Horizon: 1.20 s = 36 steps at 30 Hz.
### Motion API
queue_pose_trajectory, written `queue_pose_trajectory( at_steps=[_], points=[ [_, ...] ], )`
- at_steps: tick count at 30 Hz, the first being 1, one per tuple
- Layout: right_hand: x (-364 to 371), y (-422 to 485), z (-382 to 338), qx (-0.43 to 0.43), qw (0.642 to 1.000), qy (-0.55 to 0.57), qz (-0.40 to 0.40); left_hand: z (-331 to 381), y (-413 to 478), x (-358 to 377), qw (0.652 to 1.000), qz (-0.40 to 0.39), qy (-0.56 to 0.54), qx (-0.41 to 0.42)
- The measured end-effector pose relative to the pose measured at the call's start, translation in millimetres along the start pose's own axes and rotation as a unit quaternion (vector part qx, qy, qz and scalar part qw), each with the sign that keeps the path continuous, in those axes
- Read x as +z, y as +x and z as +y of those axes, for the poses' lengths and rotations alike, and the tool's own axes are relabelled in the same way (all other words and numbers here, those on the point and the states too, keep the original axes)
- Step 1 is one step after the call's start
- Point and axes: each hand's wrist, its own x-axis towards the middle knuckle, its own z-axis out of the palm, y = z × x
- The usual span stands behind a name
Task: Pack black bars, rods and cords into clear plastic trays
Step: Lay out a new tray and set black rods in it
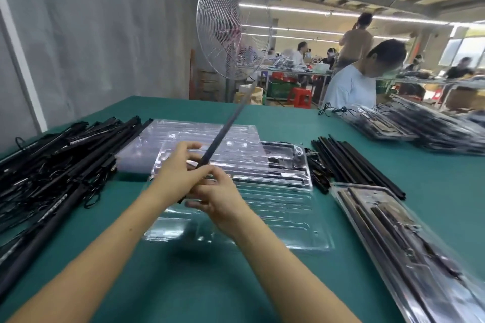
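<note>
- A long black rod point(223, 134) is held in both hands above the middle of the green table point(183, 283); it slants up and away, and its far end is blurred against the base of a standing fan point(231, 29).
- The rod is pinched low down by the left hand point(173, 170), whose upper fingers are loosely spread.
- The right hand point(217, 196) is curled round the rod's near end, just below the left hand and touching it.
- A clear tray point(275, 220) lies flat under the hands, partly hidden by them and the forearms.
- Just behind it a half-filled tray point(283, 162) is seen with dark pieces in its grooves; a stack of trays point(162, 139) sits to its left.
- A heap of rods and cords point(52, 165) is spread along the left edge of the table.
- A bundle of bars point(351, 162) is laid to the right of the trays, and a filled tray point(388, 223) lies nearer, on the right.
- Packed trays point(425, 128) are piled at the far right, with a loose cord point(330, 110) beside them.
- A person in a pale shirt point(351, 86) is seen beyond the table.
</note>
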Motion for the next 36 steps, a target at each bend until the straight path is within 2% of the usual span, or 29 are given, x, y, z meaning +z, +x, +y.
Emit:
queue_pose_trajectory(
  at_steps=[2, 5, 6, 7, 9, 11, 12, 15, 17, 19, 23, 25, 28, 31, 33, 36],
  points=[
    [-9, -3, -8, -0.02, 0.994, -0.103, 0.006, 0, 3, 2, 0.999, -0.014, 0.023, 0.034],
    [-40, -6, -24, 0.021, 0.939, -0.343, 0.036, -4, 10, -19, 0.994, -0.053, 0.055, 0.078],
    [-55, -6, -28, 0.043, 0.931, -0.358, 0.061, -7, 13, -30, 0.993, -0.061, 0.065, 0.074],
    [-69, -8, -32, 0.059, 0.937, -0.329, 0.096, -11, 15, -41, 0.992, -0.063, 0.086, 0.069],
    [-97, -12, -37, 0.07, 0.966, -0.157, 0.194, -24, 17, -54, 0.984, -0.076, 0.152, 0.057],
    [-124, -15, -40, 0.046, 0.957, 0.028, 0.284, -38, 17, -56, 0.977, -0.105, 0.185, 0.035],
    [-138, -16, -39, 0.032, 0.944, 0.075, 0.321, -44, 18, -54, 0.974, -0.119, 0.19, 0.027],
    [-167, -17, -38, 0.01, 0.926, 0.043, 0.375, -56, 20, -46, 0.97, -0.155, 0.186, 0.029],
    [-176, -16, -34, 0.004, 0.931, -0.042, 0.364, -61, 24, -38, 0.968, -0.166, 0.184, 0.036],
    [-178, -15, -30, 0.015, 0.928, -0.14, 0.344, -68, 30, -28, 0.96, -0.156, 0.227, 0.056],
    [-179, -13, -20, 0.032, 0.881, -0.339, 0.327, -82, 34, -13, 0.916, -0.109, 0.375, 0.097],
    [-180, -14, -17, 0.032, 0.863, -0.397, 0.31, -91, 32, -10, 0.921, -0.065, 0.366, 0.114],
    [-183, -17, -18, 0.039, 0.857, -0.427, 0.285, -100, 27, -16, 0.931, -0.005, 0.34, 0.129],
    [-184, -18, -21, 0.044, 0.828, -0.501, 0.249, -102, 28, -34, 0.936, 0.04, 0.335, 0.103],
    [-183, -19, -22, 0.045, 0.817, -0.526, 0.234, -106, 29, -49, 0.945, 0.049, 0.316, 0.064],
    [-182, -17, -23, 0.053, 0.8, -0.554, 0.224, -118, 28, -65, 0.966, 0.012, 0.256, -0.008]
  ],
)
